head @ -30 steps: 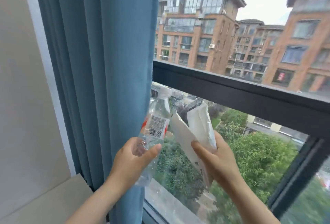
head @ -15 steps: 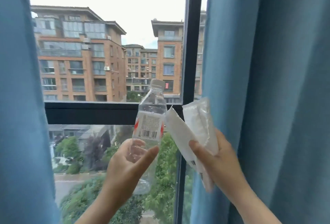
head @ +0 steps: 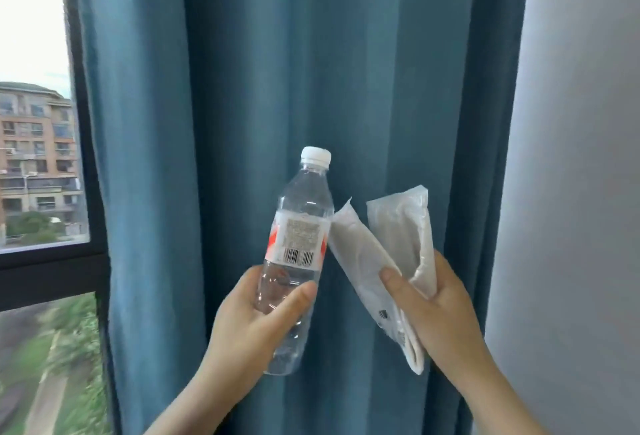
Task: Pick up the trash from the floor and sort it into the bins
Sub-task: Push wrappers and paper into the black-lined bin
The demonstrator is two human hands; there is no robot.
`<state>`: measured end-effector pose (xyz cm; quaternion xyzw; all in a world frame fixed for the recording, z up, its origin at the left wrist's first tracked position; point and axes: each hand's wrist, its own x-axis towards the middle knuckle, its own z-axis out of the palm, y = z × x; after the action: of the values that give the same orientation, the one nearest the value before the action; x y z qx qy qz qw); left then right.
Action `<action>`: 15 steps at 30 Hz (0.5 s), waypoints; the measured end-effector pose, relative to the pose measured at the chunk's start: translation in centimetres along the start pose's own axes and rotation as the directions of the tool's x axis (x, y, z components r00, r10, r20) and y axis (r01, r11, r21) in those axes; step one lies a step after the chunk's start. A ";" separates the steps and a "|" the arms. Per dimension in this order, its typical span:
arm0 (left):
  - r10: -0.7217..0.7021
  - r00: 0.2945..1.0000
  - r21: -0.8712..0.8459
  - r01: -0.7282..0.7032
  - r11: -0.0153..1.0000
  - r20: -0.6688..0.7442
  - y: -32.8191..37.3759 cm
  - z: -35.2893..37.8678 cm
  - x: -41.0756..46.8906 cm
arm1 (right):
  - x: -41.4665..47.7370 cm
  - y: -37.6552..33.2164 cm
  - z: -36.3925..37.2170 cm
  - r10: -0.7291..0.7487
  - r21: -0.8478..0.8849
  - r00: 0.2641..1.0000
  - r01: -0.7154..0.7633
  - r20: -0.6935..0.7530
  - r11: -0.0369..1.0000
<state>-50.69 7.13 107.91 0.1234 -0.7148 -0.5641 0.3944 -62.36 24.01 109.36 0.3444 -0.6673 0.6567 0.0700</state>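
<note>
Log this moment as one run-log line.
left hand: grips capped bottle | right hand: grips white packets | behind: blue curtain | bins: not in view

Clear bottle (head: 300, 226), white cap (head: 315, 156), teal curtain (head: 242, 88)

1 head-worn view, faces level at curtain (head: 242, 88), close; window (head: 34, 143) at left edge.

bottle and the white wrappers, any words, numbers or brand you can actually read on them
No text can be quoted; all of it is too small or blurred.
Fine print on the label of the plastic bottle, held in the left hand: blurred, unreadable.
Digits under the barcode at the label's foot: too small.
Small dark marks on the white wrappers in the right hand: unreadable.
</note>
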 end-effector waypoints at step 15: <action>-0.033 0.927 -0.080 0.068 0.994 0.375 -1.3 28.6 2.4 | 2.6 7.0 -24.5 0.060 -0.176 0.934 -0.129 -0.351 0.976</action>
<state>-72.72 25.45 106.31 0.0142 -0.7466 -0.6196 0.2420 -76.92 45.00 108.13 0.1832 -0.7220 0.6404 0.1872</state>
